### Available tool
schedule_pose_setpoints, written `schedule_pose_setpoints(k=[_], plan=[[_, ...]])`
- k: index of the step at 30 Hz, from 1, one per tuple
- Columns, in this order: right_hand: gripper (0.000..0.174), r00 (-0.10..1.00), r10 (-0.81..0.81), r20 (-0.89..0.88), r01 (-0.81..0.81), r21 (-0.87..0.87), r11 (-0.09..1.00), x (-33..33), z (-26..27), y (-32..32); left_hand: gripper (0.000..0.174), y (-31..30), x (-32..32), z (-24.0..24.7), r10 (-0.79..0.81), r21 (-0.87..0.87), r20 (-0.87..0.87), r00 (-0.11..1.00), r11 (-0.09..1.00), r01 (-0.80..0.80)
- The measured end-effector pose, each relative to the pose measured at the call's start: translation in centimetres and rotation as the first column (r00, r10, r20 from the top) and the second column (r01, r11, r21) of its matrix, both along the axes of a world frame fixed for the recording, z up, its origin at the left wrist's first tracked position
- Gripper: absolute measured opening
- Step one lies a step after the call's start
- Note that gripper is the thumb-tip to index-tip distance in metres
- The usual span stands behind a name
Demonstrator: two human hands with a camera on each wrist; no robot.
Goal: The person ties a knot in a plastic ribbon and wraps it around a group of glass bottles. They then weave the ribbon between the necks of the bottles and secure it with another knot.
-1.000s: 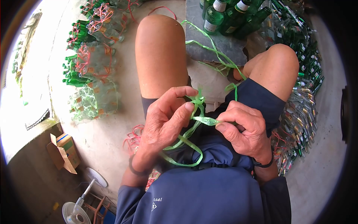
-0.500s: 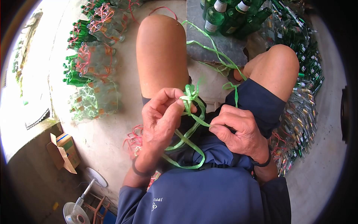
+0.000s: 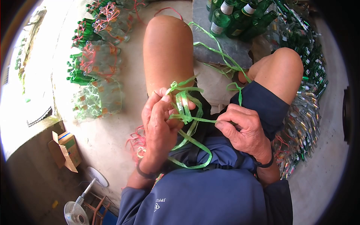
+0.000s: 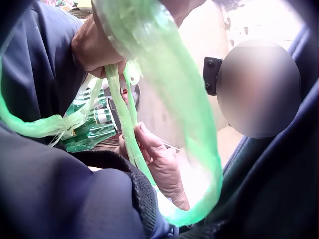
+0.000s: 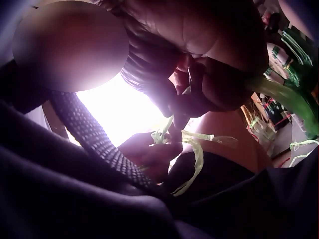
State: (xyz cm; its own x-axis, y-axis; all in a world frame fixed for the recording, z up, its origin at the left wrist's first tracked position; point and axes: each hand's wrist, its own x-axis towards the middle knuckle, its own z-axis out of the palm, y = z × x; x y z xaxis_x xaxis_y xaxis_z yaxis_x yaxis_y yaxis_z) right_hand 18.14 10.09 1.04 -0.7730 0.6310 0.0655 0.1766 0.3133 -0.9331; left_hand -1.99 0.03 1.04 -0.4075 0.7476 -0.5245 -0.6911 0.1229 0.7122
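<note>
Pinching a flat, translucent green plastic ribbon (image 3: 183,106) between thumb and fingers, the left hand (image 3: 159,116) and right hand (image 3: 244,130) hold it aloft, just apart, before dark blue clothing (image 3: 221,187). Crinkled and glossy, the ribbon bunches into crossing loops at the left hand, with loose ends jutting past the fingertips. A narrow, gathered length runs straight across to the right hand's grip, while a broader loop hangs below in a curve. Beyond, thin green strands trail over a dark grey worktop (image 3: 236,51) bearing green glass bottles (image 3: 221,19) with white labels.
</note>
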Motion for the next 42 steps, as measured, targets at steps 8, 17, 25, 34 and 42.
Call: schedule_pose_setpoints(k=[8, 17, 25, 34, 42], plan=[[0.009, 1.0, 0.023, 0.018, -0.023, -0.042, 0.999, 0.5, 0.9, 0.7, 0.01, -0.4, -0.1, -0.3, 0.12, -0.039, 0.019, 0.993, 0.992, -0.119], [0.036, 0.978, 0.012, 0.209, 0.036, -0.223, 0.974, -1.8, -0.2, 0.8, 0.02, -0.1, 0.6, 0.4, -0.105, 0.05, 0.034, 0.994, 0.993, 0.104], [0.023, 0.995, 0.007, 0.096, 0.042, -0.494, 0.868, -0.7, -0.2, 1.1, 0.014, 0.0, -0.3, 0.6, -0.222, -0.055, -0.05, 0.974, 0.974, 0.22], [0.025, 0.95, -0.304, -0.069, 0.237, -0.473, 0.849, 2.0, 1.0, 2.5, 0.013, -0.4, -0.8, -0.7, -0.192, 0.016, -0.092, 0.977, 0.981, 0.194], [0.025, 0.801, -0.467, -0.375, 0.303, -0.419, 0.856, 3.9, 0.6, 3.8, 0.011, -0.3, -0.3, -0.4, -0.157, -0.051, -0.145, 0.977, 0.987, 0.151]])
